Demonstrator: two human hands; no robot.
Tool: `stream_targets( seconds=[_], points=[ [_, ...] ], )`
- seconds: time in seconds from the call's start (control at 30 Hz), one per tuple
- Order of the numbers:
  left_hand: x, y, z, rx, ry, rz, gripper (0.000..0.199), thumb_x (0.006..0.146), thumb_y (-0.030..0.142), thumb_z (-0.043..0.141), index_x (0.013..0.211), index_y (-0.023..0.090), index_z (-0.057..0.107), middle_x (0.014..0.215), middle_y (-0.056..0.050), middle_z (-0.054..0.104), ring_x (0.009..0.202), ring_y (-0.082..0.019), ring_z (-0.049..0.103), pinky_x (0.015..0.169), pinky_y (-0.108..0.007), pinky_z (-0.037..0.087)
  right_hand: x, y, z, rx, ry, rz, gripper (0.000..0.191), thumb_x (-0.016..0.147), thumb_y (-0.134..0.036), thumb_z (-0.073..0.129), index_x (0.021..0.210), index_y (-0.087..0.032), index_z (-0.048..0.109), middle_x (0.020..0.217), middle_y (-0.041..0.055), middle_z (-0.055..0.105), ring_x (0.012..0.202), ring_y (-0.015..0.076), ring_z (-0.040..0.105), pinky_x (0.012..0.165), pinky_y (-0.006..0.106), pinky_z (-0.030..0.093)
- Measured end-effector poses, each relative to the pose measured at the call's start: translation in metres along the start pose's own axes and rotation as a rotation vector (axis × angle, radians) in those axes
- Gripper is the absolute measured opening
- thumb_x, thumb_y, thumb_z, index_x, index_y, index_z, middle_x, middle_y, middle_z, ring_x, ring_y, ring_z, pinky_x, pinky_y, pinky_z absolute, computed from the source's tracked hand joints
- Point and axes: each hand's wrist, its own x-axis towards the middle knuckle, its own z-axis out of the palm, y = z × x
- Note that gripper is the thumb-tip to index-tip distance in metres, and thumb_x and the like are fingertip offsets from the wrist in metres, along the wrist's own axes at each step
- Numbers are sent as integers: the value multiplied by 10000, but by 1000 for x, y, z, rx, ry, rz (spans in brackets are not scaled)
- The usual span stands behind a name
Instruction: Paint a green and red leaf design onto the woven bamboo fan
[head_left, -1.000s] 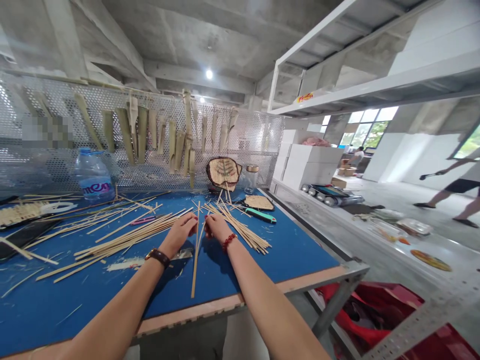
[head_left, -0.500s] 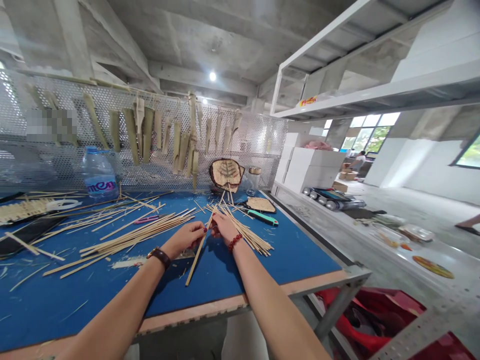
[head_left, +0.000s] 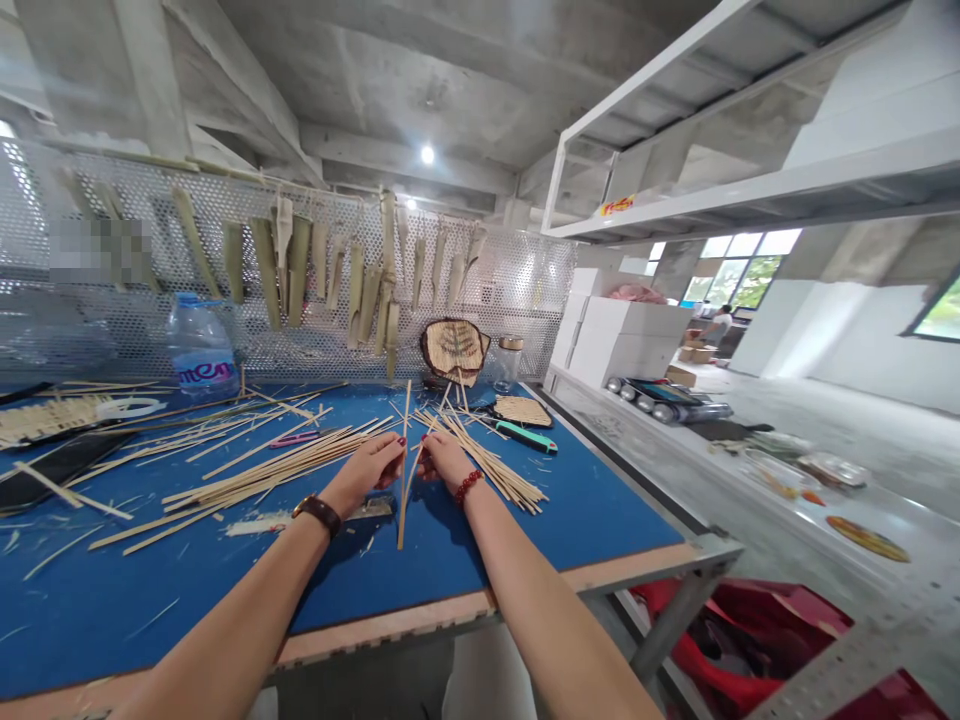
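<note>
My left hand [head_left: 377, 463] is closed, its fingertips pinching a long, thin bamboo strip [head_left: 402, 520] that points away from me over the blue work surface. Close beside it, my right hand [head_left: 444, 462] pinches a second, thinner strip [head_left: 413, 468]. This one slants down to the first strip and meets or crosses it; whether the two are joined I cannot tell. Left of my hands lies a bundle of bamboo strips [head_left: 292, 462]. Another fanned pile of strips [head_left: 499, 470] lies just right of my right hand. A flat metal blade [head_left: 375, 508] rests partly behind my left wrist.
A green-handled cutter [head_left: 527, 437] and a woven fan [head_left: 455, 350] are beyond the right pile. Purple scissors [head_left: 296, 438], a large water bottle [head_left: 199, 345] and a glass jar [head_left: 508, 362] stand or lie farther back. Bamboo pieces [head_left: 298, 270] hang on the mesh panel.
The strip in my left hand has swung from slanted to nearly straight ahead, its far end now showing above my fingers. My hands have parted slightly, and a second strip shows from my right fingers.
</note>
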Motion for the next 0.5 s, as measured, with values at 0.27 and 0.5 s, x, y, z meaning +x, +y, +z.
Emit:
stream_targets(
  seconds=[0.27, 0.5],
  points=[
    [-1, 3, 1, 99, -110, -8, 360, 771, 518, 624, 671, 182, 538, 595, 39, 519, 544, -102, 431, 516, -231, 301, 5, 3, 1, 62, 40, 6, 126, 922, -284, 392, 842, -218, 466, 722, 2, 617, 476, 114, 570, 499, 243, 489],
    [0, 0, 3, 119, -133, -18, 341, 718, 476, 683, 618, 180, 547, 486, 42, 533, 474, -108, 434, 504, -242, 289, 12, 6, -2, 25, 117, -31, 128, 906, -221, 378, 831, -213, 482, 695, -4, 620, 446, 112, 557, 474, 249, 482]
  ],
)
